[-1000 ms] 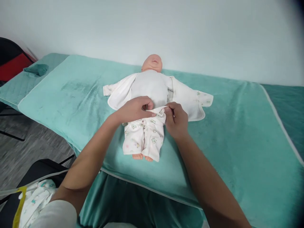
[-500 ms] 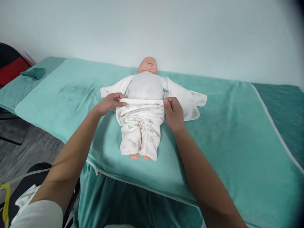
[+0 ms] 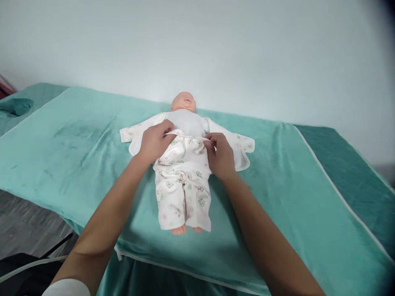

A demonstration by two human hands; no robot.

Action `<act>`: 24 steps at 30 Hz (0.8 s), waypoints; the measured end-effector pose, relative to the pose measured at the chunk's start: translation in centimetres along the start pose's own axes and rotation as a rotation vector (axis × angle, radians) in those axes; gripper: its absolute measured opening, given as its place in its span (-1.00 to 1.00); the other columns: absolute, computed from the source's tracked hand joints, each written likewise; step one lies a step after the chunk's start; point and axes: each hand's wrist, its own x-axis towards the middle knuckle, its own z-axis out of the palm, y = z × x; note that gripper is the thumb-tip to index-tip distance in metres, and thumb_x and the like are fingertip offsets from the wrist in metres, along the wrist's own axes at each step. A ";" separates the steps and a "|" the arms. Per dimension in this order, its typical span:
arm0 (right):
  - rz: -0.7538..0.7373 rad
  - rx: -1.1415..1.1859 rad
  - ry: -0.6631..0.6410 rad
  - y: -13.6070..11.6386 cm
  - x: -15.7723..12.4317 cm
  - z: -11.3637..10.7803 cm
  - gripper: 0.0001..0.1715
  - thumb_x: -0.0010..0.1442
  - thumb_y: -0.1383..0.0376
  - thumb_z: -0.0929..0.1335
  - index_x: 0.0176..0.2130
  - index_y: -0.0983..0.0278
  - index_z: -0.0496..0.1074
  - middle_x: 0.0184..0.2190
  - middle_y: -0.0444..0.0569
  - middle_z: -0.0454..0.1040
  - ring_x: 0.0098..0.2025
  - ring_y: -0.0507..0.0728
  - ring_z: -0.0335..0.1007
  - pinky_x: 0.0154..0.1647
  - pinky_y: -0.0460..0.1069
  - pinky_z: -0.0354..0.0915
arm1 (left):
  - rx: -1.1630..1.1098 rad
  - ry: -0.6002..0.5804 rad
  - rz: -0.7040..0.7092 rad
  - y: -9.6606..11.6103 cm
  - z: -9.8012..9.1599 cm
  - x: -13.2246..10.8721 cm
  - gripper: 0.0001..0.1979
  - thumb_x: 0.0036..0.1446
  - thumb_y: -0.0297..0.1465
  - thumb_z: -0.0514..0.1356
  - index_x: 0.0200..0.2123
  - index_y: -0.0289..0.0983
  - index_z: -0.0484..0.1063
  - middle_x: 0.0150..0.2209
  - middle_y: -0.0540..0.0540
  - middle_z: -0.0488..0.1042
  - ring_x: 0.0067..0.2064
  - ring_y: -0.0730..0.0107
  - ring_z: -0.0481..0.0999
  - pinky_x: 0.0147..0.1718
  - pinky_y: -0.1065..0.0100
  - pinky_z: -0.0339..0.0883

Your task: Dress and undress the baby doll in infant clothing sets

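A baby doll (image 3: 184, 101) lies on its back, head toward the wall, its feet poking out of white printed baby pants (image 3: 185, 185). My left hand (image 3: 156, 139) pinches the waistband on one side, over the doll's belly. On the other side my right hand (image 3: 220, 154) grips the same waistband, thumb tucked at its edge. Between my hands the band stretches across the grey-white torso. A white printed baby jacket (image 3: 242, 142) is spread open beneath the doll, with both its sleeves out to the sides.
A green velvety cover (image 3: 277, 197) with pale piping lies over the bed, which stands against a white wall (image 3: 197, 45). A face-hole opening (image 3: 17, 106) shows at the far left. A black seat (image 3: 24, 273) is at lower left.
Both hands have drawn the waistband farther up the doll's torso, and the pants look less bunched. My left hand has come inward. The camera view has shifted.
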 end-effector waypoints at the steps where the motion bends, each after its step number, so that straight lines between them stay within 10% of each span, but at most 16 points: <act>1: 0.061 -0.008 0.012 0.1 0.4 0.3 -0.71 0.40 0.00 0.28 -0.24 0.12 0.26 -0.24 -0.01 0.49 -0.20 0.20 0.38 -0.18 0.09 0.27 | 0.028 -0.007 0.038 0.2 -0.1 0.4 -0.94 0.17 -0.40 0.23 -0.34 -0.20 0.38 -0.36 -0.03 0.42 -0.29 0.27 0.35 -0.25 0.25 0.16; 5: 0.219 0.028 0.048 1.6 2.6 1.4 -0.69 0.32 0.01 0.36 -0.27 0.13 0.24 -0.44 -0.18 0.36 -0.37 0.12 0.24 -0.30 0.02 0.18 | 0.031 -0.011 0.075 -0.1 -0.2 2.3 -0.93 0.16 -0.46 0.22 -0.35 -0.21 0.36 -0.21 -0.12 0.45 -0.12 0.16 0.39 -0.12 0.21 0.20; 13: 0.579 0.640 -0.106 3.9 4.6 4.3 -0.54 0.12 -0.09 0.46 -0.31 0.14 0.25 -0.47 -0.21 0.31 -0.44 0.06 0.22 -0.41 -0.03 0.26 | -0.293 0.131 -0.319 -5.7 2.1 3.2 -0.82 0.19 -0.30 0.27 -0.40 -0.23 0.40 -0.39 0.00 0.46 -0.27 0.33 0.37 -0.21 0.31 0.22; 24: 0.574 0.774 -0.246 2.3 3.3 1.6 -0.45 -0.06 -0.08 0.59 -0.29 0.15 0.37 -0.46 -0.19 0.37 -0.44 0.05 0.29 -0.39 -0.02 0.30 | -0.206 -0.170 -0.546 -5.5 0.0 0.5 -0.71 0.22 -0.12 0.20 -0.35 -0.23 0.49 -0.22 -0.09 0.57 -0.18 0.22 0.46 -0.25 0.31 0.25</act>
